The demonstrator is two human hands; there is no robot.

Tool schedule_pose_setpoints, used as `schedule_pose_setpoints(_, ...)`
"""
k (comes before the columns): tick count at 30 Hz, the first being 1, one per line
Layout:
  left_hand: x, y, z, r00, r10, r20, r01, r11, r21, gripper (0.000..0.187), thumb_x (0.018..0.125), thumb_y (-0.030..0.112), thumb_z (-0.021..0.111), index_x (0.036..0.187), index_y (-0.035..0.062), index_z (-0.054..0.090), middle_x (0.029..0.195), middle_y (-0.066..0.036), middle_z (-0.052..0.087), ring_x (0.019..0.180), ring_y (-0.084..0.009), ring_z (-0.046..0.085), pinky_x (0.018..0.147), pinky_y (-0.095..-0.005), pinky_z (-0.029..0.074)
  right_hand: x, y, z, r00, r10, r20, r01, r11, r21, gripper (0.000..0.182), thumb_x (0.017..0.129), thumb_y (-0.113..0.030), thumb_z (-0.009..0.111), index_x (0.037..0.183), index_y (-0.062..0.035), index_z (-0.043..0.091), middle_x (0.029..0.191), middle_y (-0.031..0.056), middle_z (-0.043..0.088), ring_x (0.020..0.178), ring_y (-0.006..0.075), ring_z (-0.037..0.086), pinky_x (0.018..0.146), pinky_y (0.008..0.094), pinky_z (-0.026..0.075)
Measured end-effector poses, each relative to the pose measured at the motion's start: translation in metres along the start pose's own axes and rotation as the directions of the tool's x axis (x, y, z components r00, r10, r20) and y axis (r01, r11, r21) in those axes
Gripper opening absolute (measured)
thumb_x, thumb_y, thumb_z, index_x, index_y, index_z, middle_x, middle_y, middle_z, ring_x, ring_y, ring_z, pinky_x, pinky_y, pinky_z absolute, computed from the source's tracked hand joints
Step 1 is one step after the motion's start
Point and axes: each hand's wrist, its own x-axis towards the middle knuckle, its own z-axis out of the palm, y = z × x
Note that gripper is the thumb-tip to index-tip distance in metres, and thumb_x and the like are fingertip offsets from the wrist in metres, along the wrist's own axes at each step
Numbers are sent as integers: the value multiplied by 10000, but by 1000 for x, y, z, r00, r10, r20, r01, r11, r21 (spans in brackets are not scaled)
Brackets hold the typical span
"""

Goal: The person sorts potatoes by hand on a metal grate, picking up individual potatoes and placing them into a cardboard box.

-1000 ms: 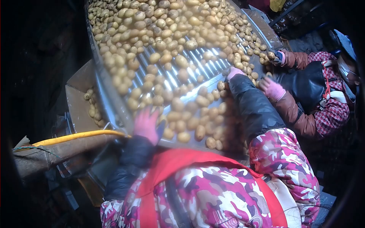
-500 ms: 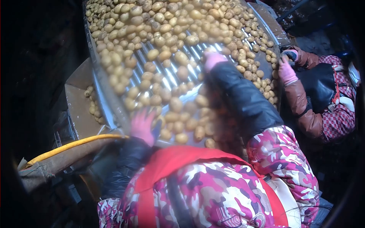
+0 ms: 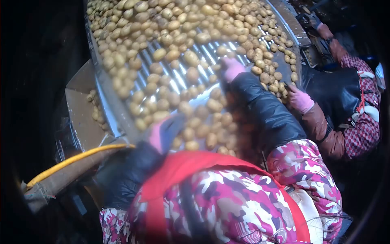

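Many potatoes (image 3: 191, 58) lie over a sloping tray with shiny metal rollers (image 3: 209, 53). My right hand (image 3: 233, 70), in a pink glove, reaches over the rollers at the middle of the tray, close to several potatoes. Its fingers point away from me and are mostly hidden, so a hold cannot be made out. My left hand (image 3: 162, 132), in a pink and dark glove, is at the near left edge beside the lower potatoes. It is turned on its side and smeared by motion; whether it holds a potato does not show.
A cardboard box (image 3: 80, 97) with potatoes stands left of the tray's metal side wall (image 3: 109, 103). A yellow hose (image 3: 77, 160) runs at the lower left. On the right, a co-worker's pink-gloved hand (image 3: 300, 100) touches the tray's edge near potatoes.
My left hand has turned from fingers spread to edge-on and moved slightly right. My right hand has shifted a little right and down. The co-worker's hands have moved apart, one reaching up and away.
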Motion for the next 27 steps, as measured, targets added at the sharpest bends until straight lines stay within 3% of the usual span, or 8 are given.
schedule_pose_setpoints(2,7,-1,8,979,-177,105,204,900,-385,449,1117,265,538,1477,-3,541,1305,-128,639,1075,-212,660,974,-322,541,-8,-4,-12,995,96,24,-98,989,110,384,899,-196,731,1272,-113,691,1090,193,737,1065,364,707,956,408,558)
schedule_pose_setpoints(7,2,2,10,932,-241,271,357,742,-568,632,1107,514,464,1615,155,357,1392,-125,572,1170,-242,616,1008,-412,530,-57,-46,-29,967,207,149,-252,688,680,460,930,-110,720,1371,-23,621,1012,162,736,876,161,713,732,323,583)
schedule_pose_setpoints(11,16,-6,10,915,-236,329,402,624,-671,656,1088,587,446,1622,222,333,1381,-98,577,1093,-242,628,958,-409,555,-108,-96,-47,874,-315,371,40,805,592,575,946,-209,768,1480,-118,577,1206,174,716,1052,250,711,930,371,570)
schedule_pose_setpoints(13,11,-7,8,917,-240,318,395,655,-644,596,1096,548,459,1562,179,417,1339,-85,596,1004,-213,621,878,-354,561,-91,-76,-23,939,-324,116,239,857,456,559,990,-222,707,1513,-116,542,1177,165,723,958,251,720,863,375,585)
schedule_pose_setpoints(16,-1,6,14,917,-302,260,398,683,-613,515,1107,479,483,1454,102,540,1249,-78,625,925,-160,589,779,-281,536,-35,-57,-29,964,139,226,-235,842,485,437,981,-192,651,1398,-66,621,1103,188,745,910,275,743,800,383,593)
schedule_pose_setpoints(17,-2,4,14,920,-296,256,392,707,-588,501,1109,463,488,1430,87,565,1225,-75,631,908,-148,582,757,-267,530,-14,-34,-12,991,0,137,-6,999,41,390,991,-247,628,1347,-91,653,1087,192,740,887,306,742,800,387,592)
schedule_pose_setpoints(19,0,-14,11,931,-236,279,353,777,-521,493,1109,458,492,1423,85,569,1200,-67,630,905,-144,580,753,-269,522,-4,-20,5,991,-1,132,11,997,-79,363,997,-281,620,1313,-111,670,1073,195,740,862,325,736,805,392,591)
schedule_pose_setpoints(27,-7,1,13,909,-305,284,416,615,-670,548,1100,493,488,1450,73,534,1202,-78,618,938,-180,595,803,-311,516,-45,-80,-35,954,27,298,-121,946,301,332,955,-146,665,1263,-22,666,1054,172,742,923,257,755,817,387,598)
